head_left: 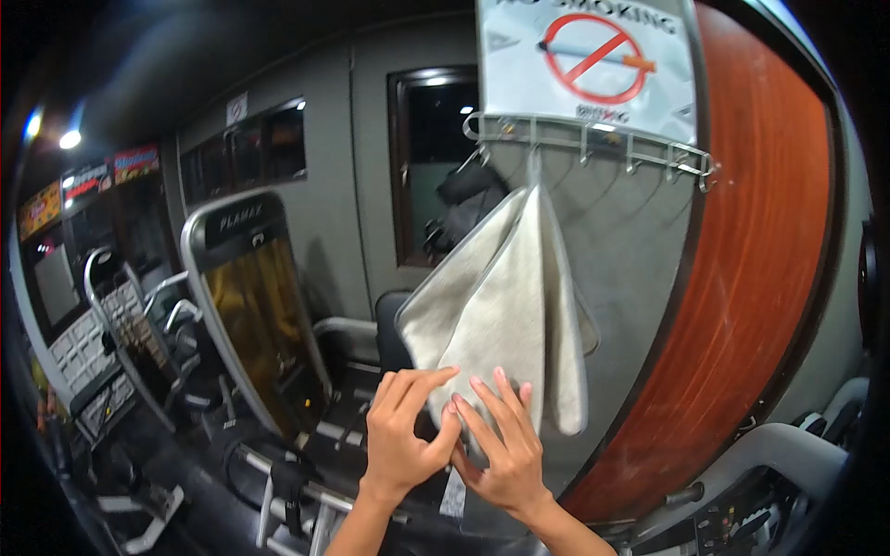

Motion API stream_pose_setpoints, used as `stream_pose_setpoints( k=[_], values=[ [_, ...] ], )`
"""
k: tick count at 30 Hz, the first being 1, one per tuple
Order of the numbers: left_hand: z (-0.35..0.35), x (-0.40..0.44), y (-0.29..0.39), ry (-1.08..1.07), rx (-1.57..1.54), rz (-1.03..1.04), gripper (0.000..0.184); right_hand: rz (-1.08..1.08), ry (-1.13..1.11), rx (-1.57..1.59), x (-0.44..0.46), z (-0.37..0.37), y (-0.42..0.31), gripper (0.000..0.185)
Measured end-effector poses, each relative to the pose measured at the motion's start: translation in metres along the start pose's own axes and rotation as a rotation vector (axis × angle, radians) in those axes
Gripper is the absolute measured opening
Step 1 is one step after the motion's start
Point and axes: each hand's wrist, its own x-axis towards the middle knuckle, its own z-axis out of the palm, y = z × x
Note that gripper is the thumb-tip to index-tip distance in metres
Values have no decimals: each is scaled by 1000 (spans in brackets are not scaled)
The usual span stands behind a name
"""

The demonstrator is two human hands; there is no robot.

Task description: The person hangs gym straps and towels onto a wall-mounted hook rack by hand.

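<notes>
A light cream cloth (505, 296) with a grey edge hangs in folds from a hook on a metal wall rack (607, 141). Both hands are raised in front of its lower part. My left hand (404, 428) is at the cloth's lower left, its fingers bent and its thumb apart from the index finger; nothing shows in it. Beside it on the right, my right hand (505, 443) has its fingers stretched out and spread over the cloth. The left thumb tip is close to the right hand's fingers. Whether the fingertips press on the cloth cannot be made out.
A no-smoking sign (593, 60) is above the rack. A dark bag (473, 199) hangs behind the cloth. Exercise machines, one with a tall grey frame (190, 241), stand at the left. A reddish wooden panel (751, 232) and a grey machine arm (788, 454) are on the right.
</notes>
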Motion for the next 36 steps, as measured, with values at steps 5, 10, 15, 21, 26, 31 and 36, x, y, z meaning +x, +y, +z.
stream_pose_setpoints(
  k=[5,10,15,21,26,31,36],
  values=[
    [-26,-47,-18,4,70,-164,35,24,-112,270,-26,38,-16,51],
    [-56,-98,-40,19,141,-378,34,133,-299,587,-51,95,-39,50],
    [-84,-149,-75,89,177,-613,33,152,-493,762,-82,164,-69,47],
    [-122,-214,-126,190,308,-814,32,125,-759,853,-117,248,-107,58],
    [-153,-260,-167,168,313,-940,38,105,-931,770,-128,297,-127,77],
    [-170,-275,-197,40,332,-969,47,99,-1020,703,-119,325,-137,81],
    [-181,-274,-220,74,298,-1009,51,74,-1042,638,-105,344,-145,82]
  ],
)
